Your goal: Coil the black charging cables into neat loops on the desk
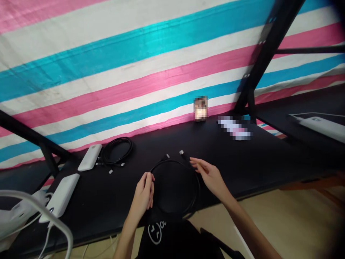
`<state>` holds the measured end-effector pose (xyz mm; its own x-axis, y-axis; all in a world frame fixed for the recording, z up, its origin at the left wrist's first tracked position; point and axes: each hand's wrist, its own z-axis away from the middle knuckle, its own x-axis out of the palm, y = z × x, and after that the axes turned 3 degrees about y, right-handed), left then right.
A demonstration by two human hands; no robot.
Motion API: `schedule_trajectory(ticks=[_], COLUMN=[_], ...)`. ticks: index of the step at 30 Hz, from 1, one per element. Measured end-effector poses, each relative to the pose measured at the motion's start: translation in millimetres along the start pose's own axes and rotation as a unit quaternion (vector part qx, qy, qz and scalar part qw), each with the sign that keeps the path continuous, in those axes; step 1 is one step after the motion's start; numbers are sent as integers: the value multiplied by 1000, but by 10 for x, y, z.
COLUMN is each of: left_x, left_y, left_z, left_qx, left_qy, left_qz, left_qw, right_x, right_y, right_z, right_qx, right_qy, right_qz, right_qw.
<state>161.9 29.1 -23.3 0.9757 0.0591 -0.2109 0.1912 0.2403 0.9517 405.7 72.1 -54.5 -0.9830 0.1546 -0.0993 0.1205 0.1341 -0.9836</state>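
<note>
striped sheeting (151, 82) in pink, white and blue hangs behind a black table (107, 201). the looped black cable (172, 160) lies between the person's two hands, over the near part of the table, its two plugs (182, 152) pointing away from the body. a light pinch would probably serve best here: enough to hold the turns together and the loop round, with no sharp bend near either plug. even tension from both sides should also help prevent a twist. the left hand (144, 190) has its fingers curled and its thumb along the top, grasping the loop's left side. the right hand (208, 176) reaches in from the right, fingers bunched beside one plug; whether they grip the cable cannot be told.
</note>
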Motion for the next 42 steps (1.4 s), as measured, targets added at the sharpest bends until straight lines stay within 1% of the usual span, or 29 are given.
schedule_trajectory(ticks=[2, 4, 5, 6, 8, 9, 10, 11, 12, 13, 15, 16, 18, 19, 21, 23, 25, 27, 29, 31, 33, 35, 36, 37, 39, 41, 42], left_x=[-21, -2, 22, 53, 123, 154, 177, 189, 188, 177, 134, 115, 112, 137, 243, 403, 570, 687, 714, 651, 537, 426, 384, 354, 324, 312, 304], left_y=[11, 45, 75, 112, 206, 256, 300, 335, 358, 365, 337, 306, 241, 218, 215, 275, 371, 459, 502, 494, 456, 420, 408, 403, 406, 420, 429], left_z=[-31, -45, -46, -45, -37, -32, -25, -15, -3, 14, 64, 98, 180, 226, 323, 412, 482, 527, 542, 527, 497, 472, 468, 470, 489, 517, 529], left_qx=[28, 59, 76, 91, 116, 128, 136, 138, 135, 127, 99, 82, 45, 31, 22, 31, 37, 13, -24, -46, -48, -51, -51, -49, -46, -40, -36], left_qy=[20, 32, 33, 29, 15, 8, -1, -14, -28, -41, -46, -42, -17, -7, 35, 71, 120, 185, 229, 250, 270, 286, 285, 272, 218, 152, 120], left_qz=[-54, -79, -89, -96, -103, -104, -103, -98, -89, -77, -44, -24, 31, 64, 131, 198, 273, 331, 354, 353, 348, 339, 333, 325, 298, 269, 257], left_qw=[998, 995, 993, 991, 988, 986, 985, 985, 987, 988, 993, 996, 998, 997, 990, 977, 954, 925, 906, 901, 897, 895, 897, 905, 928, 950, 958], right_x=[16, 67, 111, 164, 283, 338, 379, 403, 405, 384, 281, 208, 60, 3, -42, 23, 174, 347, 470, 498, 429, 300, 229, 163, 66, 25, 20], right_y=[-132, -319, -412, -493, -600, -624, -633, -632, -626, -620, -622, -635, -688, -727, -820, -907, -963, -971, -935, -869, -802, -768, -772, -794, -897, -1062, -1157], right_z=[-15, 11, 34, 57, 89, 96, 96, 94, 92, 94, 111, 126, 161, 179, 213, 252, 308, 383, 461, 506, 494, 430, 393, 360, 338, 386, 428], right_qx=[-58, -113, -139, -166, -203, -201, -182, -150, -111, -69, 10, 45, 107, 131, 157, 162, 163, 179, 205, 212, 204, 184, 169, 146, 91, 43, 24], right_qy=[18, 24, 4, -32, -130, -170, -197, -209, -213, -212, -204, -194, -155, -125, -60, -5, 18, 2, -36, -68, -76, -80, -81, -85, -65, -50, -55], right_qz=[65, 118, 147, 179, 237, 259, 272, 274, 262, 236, 143, 81, -42, -102, -216, -317, -390, -417, -391, -337, -288, -249, -224, -190, -109, -45, -23], right_qw=[996, 986, 979, 969, 941, 929, 924, 927, 935, 946, 968, 977, 981, 978, 962, 935, 906, 891, 896, 915, 932, 948, 956, 967, 988, 997, 998])
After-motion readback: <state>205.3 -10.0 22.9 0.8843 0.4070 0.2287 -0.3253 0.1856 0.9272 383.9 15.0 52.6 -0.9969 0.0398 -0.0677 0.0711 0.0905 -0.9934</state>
